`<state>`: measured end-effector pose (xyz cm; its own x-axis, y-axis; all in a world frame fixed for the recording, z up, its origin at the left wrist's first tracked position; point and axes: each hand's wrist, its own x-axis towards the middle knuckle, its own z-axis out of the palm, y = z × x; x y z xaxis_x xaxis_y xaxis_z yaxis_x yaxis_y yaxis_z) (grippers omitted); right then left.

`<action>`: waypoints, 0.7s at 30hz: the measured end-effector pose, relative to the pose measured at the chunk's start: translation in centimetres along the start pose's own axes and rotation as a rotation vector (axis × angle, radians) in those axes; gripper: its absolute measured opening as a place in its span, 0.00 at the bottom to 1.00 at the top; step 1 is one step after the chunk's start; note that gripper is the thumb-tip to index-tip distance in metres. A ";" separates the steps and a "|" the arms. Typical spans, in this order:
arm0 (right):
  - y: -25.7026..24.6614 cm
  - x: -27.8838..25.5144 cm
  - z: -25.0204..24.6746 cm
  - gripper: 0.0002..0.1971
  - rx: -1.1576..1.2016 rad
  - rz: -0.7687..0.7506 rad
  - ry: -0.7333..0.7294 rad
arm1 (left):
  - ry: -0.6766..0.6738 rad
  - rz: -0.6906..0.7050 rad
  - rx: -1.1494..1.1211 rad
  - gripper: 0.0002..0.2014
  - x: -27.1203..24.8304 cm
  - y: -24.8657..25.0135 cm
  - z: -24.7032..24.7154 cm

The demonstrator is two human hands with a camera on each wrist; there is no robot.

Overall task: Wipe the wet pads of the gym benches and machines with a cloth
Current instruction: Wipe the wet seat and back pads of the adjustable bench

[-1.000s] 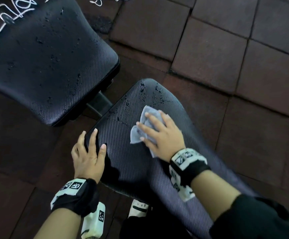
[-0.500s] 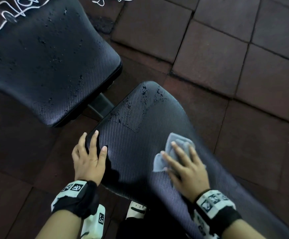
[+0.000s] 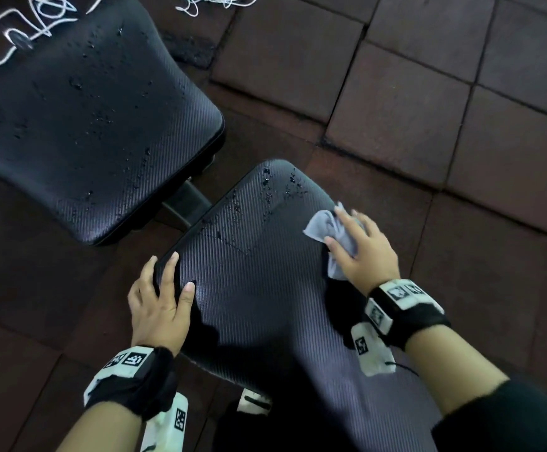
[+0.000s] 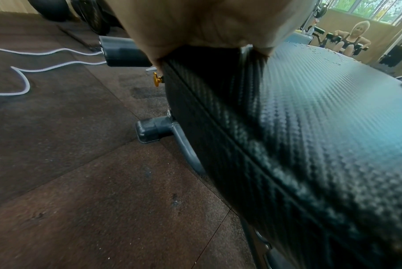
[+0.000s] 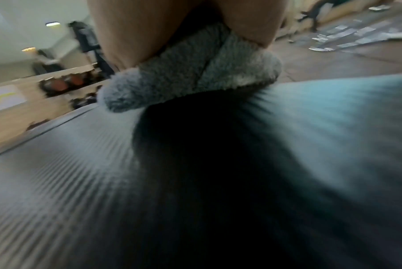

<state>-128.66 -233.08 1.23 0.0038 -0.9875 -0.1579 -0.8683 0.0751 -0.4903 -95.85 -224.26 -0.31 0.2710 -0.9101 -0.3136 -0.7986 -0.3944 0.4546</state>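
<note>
The near black bench pad (image 3: 259, 288) carries water drops at its far end (image 3: 275, 190). My right hand (image 3: 353, 236) presses a grey cloth (image 3: 321, 226) flat on the pad's right edge, fingers spread over it, just below the drops. In the right wrist view the cloth (image 5: 195, 72) is bunched under the palm (image 5: 149, 27) on the blurred pad (image 5: 195, 182). My left hand (image 3: 171, 288) rests on the pad's left edge with straight fingers; the left wrist view shows its palm (image 4: 206, 21) on that edge (image 4: 310, 127). A second pad (image 3: 86, 125), dotted with drops, lies at the upper left.
Brown rubber floor tiles (image 3: 428, 93) surround the bench. White cord (image 3: 37, 14) lies on the floor beyond the far pad. A grey frame bar (image 3: 187, 200) joins the pads. The left wrist view shows a frame foot (image 4: 153, 131), a gold knob (image 4: 158, 80) and a seated person (image 4: 354, 36) far off.
My right hand dragged the cloth from the pad's upper middle down toward me, then slid it back up along the right edge. The left hand stayed put.
</note>
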 end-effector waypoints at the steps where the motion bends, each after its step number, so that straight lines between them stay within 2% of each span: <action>1: 1.1 -1.0 -0.6 0.29 0.063 0.061 -0.020 | -0.003 -0.007 -0.002 0.34 0.0 0.1 0.0; 6: 5.7 -5.8 -3.5 0.26 0.206 0.050 -0.158 | -0.043 -0.054 -0.007 0.38 0.1 0.2 -0.3; 9: 6.5 -5.8 -3.7 0.24 0.199 0.091 -0.199 | -0.056 -0.066 -0.007 0.40 0.2 0.5 -0.5; 12: 5.3 -2.7 -3.3 0.18 0.227 0.195 -0.266 | -0.051 -0.069 0.001 0.40 0.2 0.6 -0.4; 14: 4.1 0.5 -2.8 0.15 0.281 0.208 -0.292 | -0.059 -0.063 0.003 0.39 0.2 0.5 -0.4; 18: 0.5 6.8 -1.3 0.17 0.355 0.223 -0.241 | -0.088 -0.073 -0.027 0.39 0.1 0.4 -0.5; 21: -0.7 7.0 -1.1 0.14 0.380 0.242 -0.190 | -0.104 -0.059 -0.044 0.38 0.1 0.3 -0.6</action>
<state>-128.56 -240.24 1.43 -0.0542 -0.8953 -0.4421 -0.6128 0.3794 -0.6932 -95.77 -224.59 0.29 0.2579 -0.8678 -0.4248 -0.7579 -0.4544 0.4681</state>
